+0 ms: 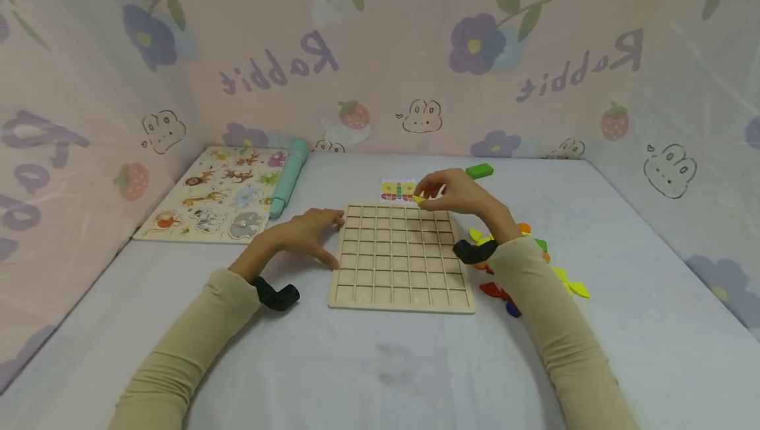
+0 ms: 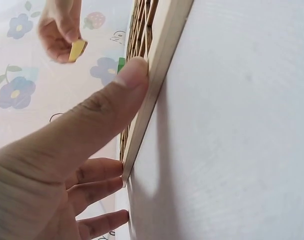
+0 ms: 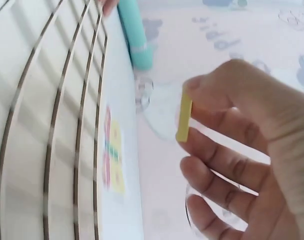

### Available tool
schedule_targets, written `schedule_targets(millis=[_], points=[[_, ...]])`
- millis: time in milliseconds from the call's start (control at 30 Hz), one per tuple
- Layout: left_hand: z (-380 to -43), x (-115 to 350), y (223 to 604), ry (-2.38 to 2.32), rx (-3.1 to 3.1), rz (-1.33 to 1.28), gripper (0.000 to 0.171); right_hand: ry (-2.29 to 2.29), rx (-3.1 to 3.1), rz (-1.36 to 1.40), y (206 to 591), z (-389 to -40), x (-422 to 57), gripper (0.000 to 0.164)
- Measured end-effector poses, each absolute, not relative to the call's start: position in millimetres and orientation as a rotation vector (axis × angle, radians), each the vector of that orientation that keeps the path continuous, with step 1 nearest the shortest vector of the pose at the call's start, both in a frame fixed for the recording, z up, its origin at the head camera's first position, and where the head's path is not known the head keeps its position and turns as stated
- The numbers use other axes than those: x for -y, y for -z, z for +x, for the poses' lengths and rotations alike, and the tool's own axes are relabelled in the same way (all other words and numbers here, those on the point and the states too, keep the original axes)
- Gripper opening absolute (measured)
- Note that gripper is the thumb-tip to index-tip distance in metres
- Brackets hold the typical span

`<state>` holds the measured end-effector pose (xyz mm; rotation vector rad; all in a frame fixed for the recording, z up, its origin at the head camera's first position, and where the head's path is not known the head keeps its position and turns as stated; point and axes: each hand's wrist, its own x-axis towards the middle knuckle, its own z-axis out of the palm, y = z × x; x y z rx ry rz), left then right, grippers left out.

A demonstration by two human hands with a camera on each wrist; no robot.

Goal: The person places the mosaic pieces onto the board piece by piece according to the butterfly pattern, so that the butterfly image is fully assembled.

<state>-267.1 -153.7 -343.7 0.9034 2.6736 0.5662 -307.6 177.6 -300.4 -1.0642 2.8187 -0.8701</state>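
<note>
A wooden grid board [image 1: 392, 262] with square compartments lies in the middle of the white table. My left hand [image 1: 305, 235] touches the board's left edge, its thumb and fingertips right at the rim in the left wrist view. Over the board's far right part, my right hand [image 1: 454, 192] pinches a small yellow piece [image 3: 184, 117] between thumb and fingers, held above the grid. Just behind the board lies a picture card [image 1: 392, 189] with a yellow, red and green butterfly pattern, partly covered by the right hand in the head view.
Several loose coloured pieces [image 1: 491, 290], red, yellow, orange, green and blue, lie right of the board, partly hidden under the right forearm. A green block [image 1: 479, 171] sits at the back. An animal puzzle board [image 1: 204, 202] and a teal stick-like object [image 1: 289, 176] lie at the left.
</note>
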Motion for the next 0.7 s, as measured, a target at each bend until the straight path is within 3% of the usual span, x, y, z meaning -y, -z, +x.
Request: schedule_targets(millis=[367,700], points=[[-265,151,341,-0.538,-2.677,0.888,0.083,0.942,-2.691,-1.181,316,-315,-100,0.018],[-265,152,341,-0.539,-2.680,0.890,0.082,0.929,-2.643,-1.106,338,-323,-71,0.021]])
